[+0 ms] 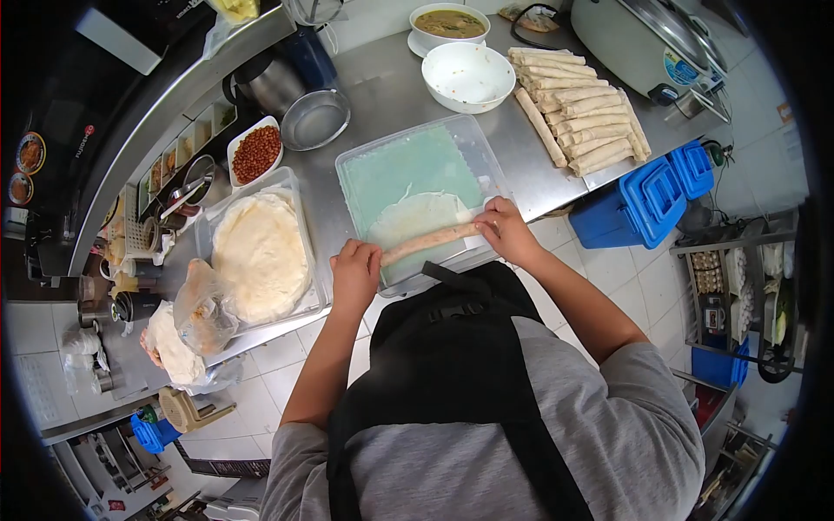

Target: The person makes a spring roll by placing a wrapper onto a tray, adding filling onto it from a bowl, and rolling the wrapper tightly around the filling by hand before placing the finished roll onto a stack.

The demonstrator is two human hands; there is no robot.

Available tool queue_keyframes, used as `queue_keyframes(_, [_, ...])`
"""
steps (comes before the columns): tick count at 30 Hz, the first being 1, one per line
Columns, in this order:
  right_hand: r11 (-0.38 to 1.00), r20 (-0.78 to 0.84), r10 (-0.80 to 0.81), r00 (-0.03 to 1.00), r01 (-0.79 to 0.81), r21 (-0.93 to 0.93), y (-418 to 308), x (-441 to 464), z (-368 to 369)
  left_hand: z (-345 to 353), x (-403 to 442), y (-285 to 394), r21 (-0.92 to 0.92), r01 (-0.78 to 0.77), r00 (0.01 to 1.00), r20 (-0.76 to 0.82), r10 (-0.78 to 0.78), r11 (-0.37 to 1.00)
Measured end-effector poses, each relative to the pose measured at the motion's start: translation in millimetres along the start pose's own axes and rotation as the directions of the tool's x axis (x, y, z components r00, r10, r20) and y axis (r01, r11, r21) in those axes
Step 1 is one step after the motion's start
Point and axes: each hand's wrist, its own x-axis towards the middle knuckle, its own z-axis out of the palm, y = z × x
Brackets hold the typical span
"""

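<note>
A long filled roll (432,242) lies along the near edge of a thin round wrapper (415,217). The wrapper rests on a green sheet (408,161) set on a clear plastic lid or tray (354,178). My left hand (356,271) pinches the roll's left end, fingers closed. At its right end my right hand (506,230) grips with thumb and fingers together. Left of the tray, a clear container (306,252) holds a stack of round wrappers (261,256). Finished rolls (591,117) are piled on the steel counter at the upper right.
A white bowl (469,76) and a bowl of soup (449,23) stand beyond the tray. Red-brown beans or nuts (256,154) fill a white dish beside a metal pan (315,120). A large cooker (638,43) sits at the back right; blue bins (618,204) stand below the counter.
</note>
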Motion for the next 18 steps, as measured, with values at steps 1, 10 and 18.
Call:
queue_keyframes(1, [0.996,-0.049,-0.024,0.999,0.019,-0.092,-7,1,0,-1,1,1,0.025,0.019,1.0,-0.015,-0.019,1.0])
queue_keyframes(10, [0.873,0.099,-0.384,0.918,0.396,-0.284,-24,4,19,7,-12,-4,-0.12,-0.211,0.977,-0.07,0.203,0.97])
queue_keyframes(18, [0.919,0.061,-0.305,0.951,0.31,-0.245,-22,21,25,6,-7,-12,-0.165,-0.083,0.996,-0.051,0.076,0.983])
